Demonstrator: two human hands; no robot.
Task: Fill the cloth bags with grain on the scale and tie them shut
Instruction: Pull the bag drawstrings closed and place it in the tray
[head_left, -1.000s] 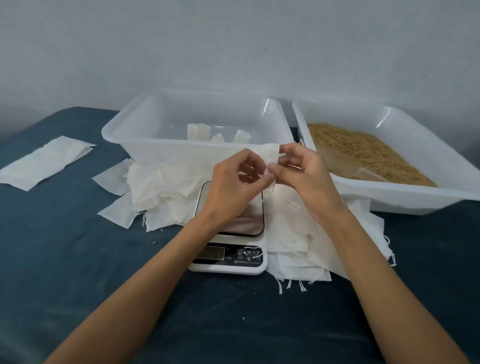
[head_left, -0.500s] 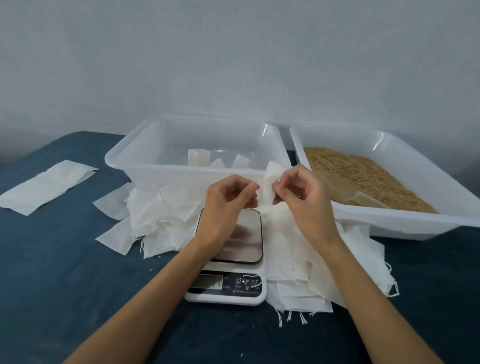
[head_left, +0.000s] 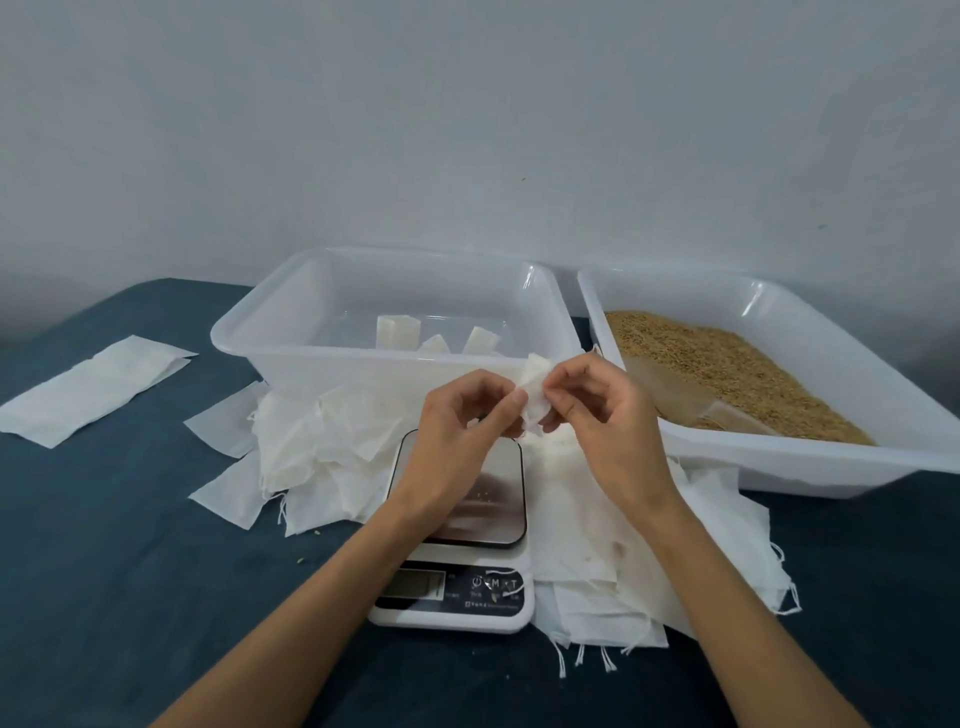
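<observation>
**Two hands hold one small cloth bag over the scale**

The left hand (head_left: 462, 415) and the right hand (head_left: 602, 410) are close together, up in the air above the scale (head_left: 457, 525). Both have their fingers curled, and both pinch the same little white cloth bag (head_left: 534, 392) between finger and thumb. The left hand pinches its left edge and the right hand pinches its right edge. The bag is crumpled and stands up between the two hands. I cannot tell if its mouth is open.

Under the hands sits the scale, with a shiny plate on top and a dark strip with buttons at the front. A few grains lie on the plate.

Flat white bags lie in two heaps beside the scale, one heap on the left (head_left: 311, 457) and one heap on the right (head_left: 623, 561). Strings hang out from some of them.

Behind the scale is a clear tub (head_left: 291, 338) with a few filled bags (head_left: 397, 332) inside. To the right of it is a second tub (head_left: 831, 467) with brown grain (head_left: 727, 364) and a scoop (head_left: 675, 400) lying in it.

Far to the left, a flat white sheet (head_left: 88, 389) lies by itself on the dark blue table (head_left: 130, 597)
</observation>
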